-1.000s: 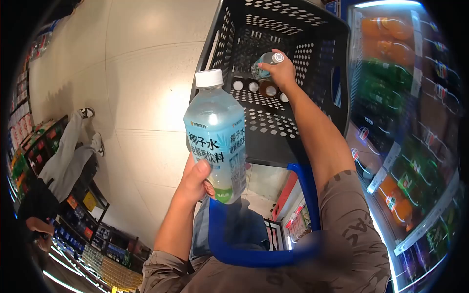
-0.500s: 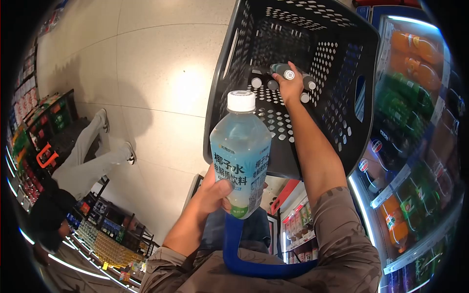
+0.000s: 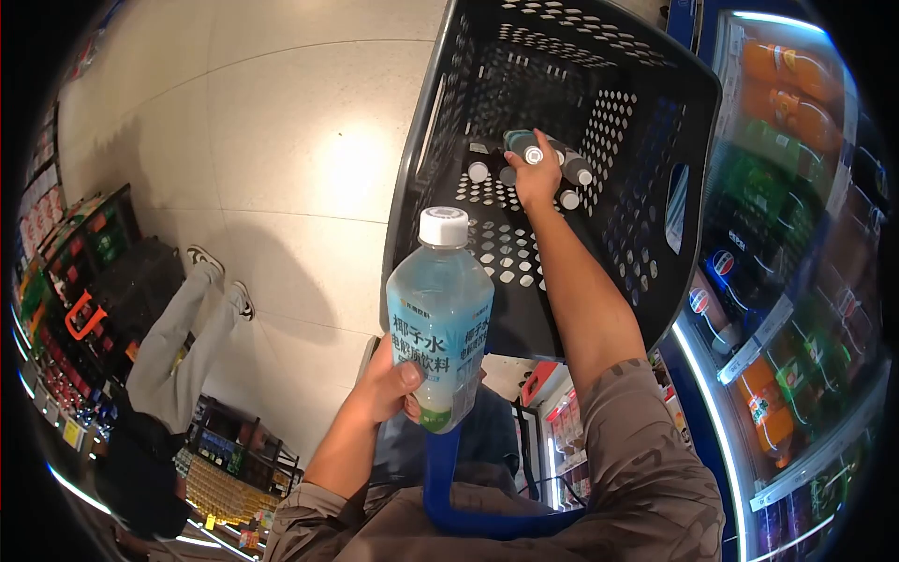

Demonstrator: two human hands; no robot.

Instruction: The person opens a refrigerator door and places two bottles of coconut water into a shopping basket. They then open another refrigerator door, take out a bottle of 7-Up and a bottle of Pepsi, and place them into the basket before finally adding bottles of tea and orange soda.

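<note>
Upright in my left hand (image 3: 384, 384) is a clear beverage bottle (image 3: 438, 304) with a white cap and a light-blue label, the fingers wrapped round its lower half. My right hand (image 3: 537, 182) reaches down inside a black perforated shopping basket (image 3: 401, 201). It is closed round another bottle (image 3: 521, 142) whose white cap faces me; the bottle's lower part is hidden. Several more capped bottles lie around that hand, including one with a pale cap (image 3: 478, 172) to its left and one with a white cap (image 3: 569, 199) to its right.
A blue handle bar (image 3: 440, 478) runs in front of my body. On the right stands a lit drinks cooler (image 3: 749, 309) with orange and green bottles. To the left, a person in light trousers (image 3: 173, 361) is beside stocked shelves (image 3: 80, 253).
The bottle in my left hand sits slightly lower and further left in view. My right hand stays on its bottle in the basket. The other person's legs have come closer together.
</note>
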